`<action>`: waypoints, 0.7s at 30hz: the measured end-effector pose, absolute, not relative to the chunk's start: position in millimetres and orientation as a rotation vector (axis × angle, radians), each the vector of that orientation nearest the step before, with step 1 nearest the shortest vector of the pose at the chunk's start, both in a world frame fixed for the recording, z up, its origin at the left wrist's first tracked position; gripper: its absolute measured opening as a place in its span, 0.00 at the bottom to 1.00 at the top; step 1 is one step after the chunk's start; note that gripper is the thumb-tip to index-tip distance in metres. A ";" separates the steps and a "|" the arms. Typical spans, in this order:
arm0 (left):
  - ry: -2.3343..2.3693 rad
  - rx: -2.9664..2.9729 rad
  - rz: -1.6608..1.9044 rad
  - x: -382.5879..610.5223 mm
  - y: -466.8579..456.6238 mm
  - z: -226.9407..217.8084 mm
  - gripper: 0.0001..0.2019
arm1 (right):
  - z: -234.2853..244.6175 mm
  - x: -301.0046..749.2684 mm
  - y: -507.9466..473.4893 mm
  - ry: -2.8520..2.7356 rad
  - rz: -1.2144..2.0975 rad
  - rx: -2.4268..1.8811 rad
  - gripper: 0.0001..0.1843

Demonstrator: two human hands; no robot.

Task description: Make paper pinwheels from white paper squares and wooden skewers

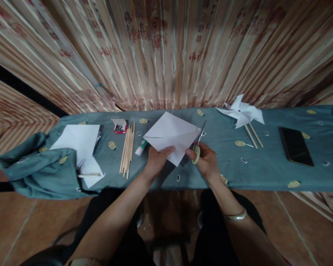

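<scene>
My left hand (157,159) pinches the near corner of a folded white paper square (172,136), holding it just above the blue cloth-covered table (266,166). My right hand (205,159) is closed round a pair of scissors (198,144) with pale green handles. The blades point away from me along the paper's right edge. Both hands are close together at the table's near middle.
Left of the paper lie a glue stick (141,147), a bundle of wooden sticks (127,149), a small box of pins (120,127) and white sheets (79,140). A finished white pinwheel (242,112) and a black phone (295,145) lie to the right. A striped curtain hangs behind.
</scene>
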State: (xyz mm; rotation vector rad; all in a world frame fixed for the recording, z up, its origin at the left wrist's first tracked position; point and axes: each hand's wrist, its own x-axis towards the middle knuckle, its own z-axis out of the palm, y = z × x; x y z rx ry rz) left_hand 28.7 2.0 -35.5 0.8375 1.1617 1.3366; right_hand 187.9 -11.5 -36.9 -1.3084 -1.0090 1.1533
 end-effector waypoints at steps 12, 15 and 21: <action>1.329 0.890 1.520 6.6 30.5 -23.5 0.19 | -42.5 168.7 -55.0 -1.178 1.859 -1.171 0.27; 1.333 0.930 1.516 10.7 31.7 -29.1 0.19 | -41.5 166.5 -54.1 -1.147 1.897 -1.171 0.26; 1.307 0.960 1.480 15.6 30.2 -32.1 0.16 | -34.7 167.3 -50.3 -1.117 1.890 -1.191 0.26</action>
